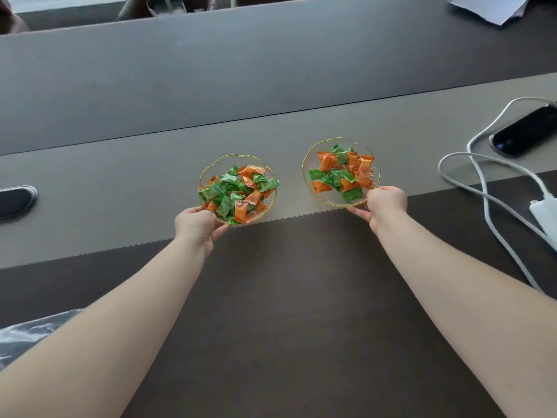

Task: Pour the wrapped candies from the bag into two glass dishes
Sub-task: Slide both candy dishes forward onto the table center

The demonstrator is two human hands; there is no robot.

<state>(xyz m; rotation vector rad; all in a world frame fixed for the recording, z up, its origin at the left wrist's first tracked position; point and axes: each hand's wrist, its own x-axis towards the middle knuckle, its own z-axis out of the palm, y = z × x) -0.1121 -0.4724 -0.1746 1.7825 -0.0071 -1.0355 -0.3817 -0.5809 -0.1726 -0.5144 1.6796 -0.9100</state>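
The near rim of the left dish (211, 171) is pinched by the fingers (221, 229) of the left hand (197, 224), with the thumb laid on top of the rim and the other fingers tucked beneath it. The near rim of the right dish (307, 164) is clamped in the same way by the fingers (358, 212) of the right hand (385, 203), thumb above and fingers below. Both dishes are of clear glass with a thin gold edge and a scalloped outline, and both are filled with wrapped candies (238, 191) in green and orange. The two dishes are seen side by side but apart, over the lighter grey strip of the counter (120, 182), close to the line where that strip meets the darker near surface; whether they rest on it or are held just above it cannot be told. Both bare forearms are stretched out from the lower corners of the view. A crumpled clear plastic bag (33, 330) is partly seen at the lower left edge, beside the left forearm. A dark rounded object (16, 200) lies at the far left edge. To the right, a black phone (524, 132) is connected to a white cable (482, 176), which loops across the counter to a white charger (545, 209). Papers (488, 7) are seen at the far upper right.
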